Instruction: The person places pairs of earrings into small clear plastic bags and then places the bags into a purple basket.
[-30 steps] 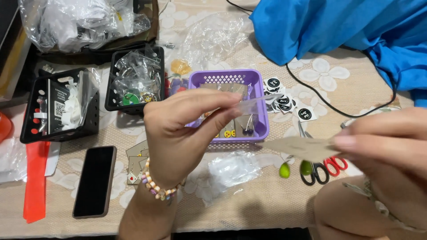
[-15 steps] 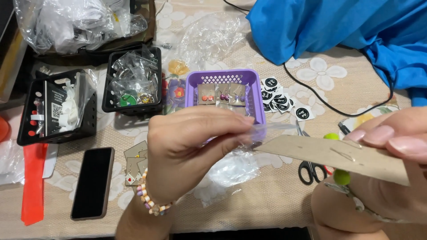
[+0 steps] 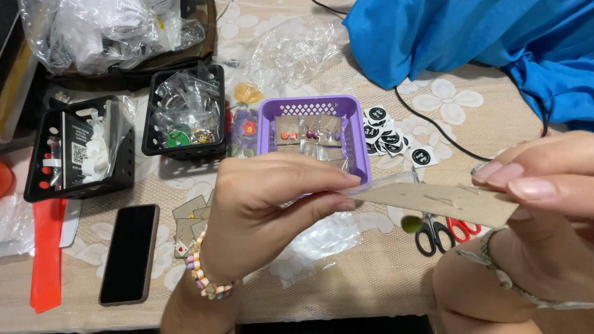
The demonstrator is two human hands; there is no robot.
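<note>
Cardboard earring card (image 3: 436,203) lies mid-right of frame above the tabletop (image 3: 371,278), long axis left-right, right hand (image 3: 544,185) grip pinching its right end, left hand (image 3: 272,204) grip pinching the clear sleeve (image 3: 377,185) at its left end, purple basket (image 3: 362,148) behind.

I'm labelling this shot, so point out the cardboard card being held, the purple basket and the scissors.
cardboard card (image 3: 433,201): head view, middle of its flat face.
purple basket (image 3: 267,133): head view, left wall.
scissors (image 3: 436,235): head view, black handle loop.
</note>
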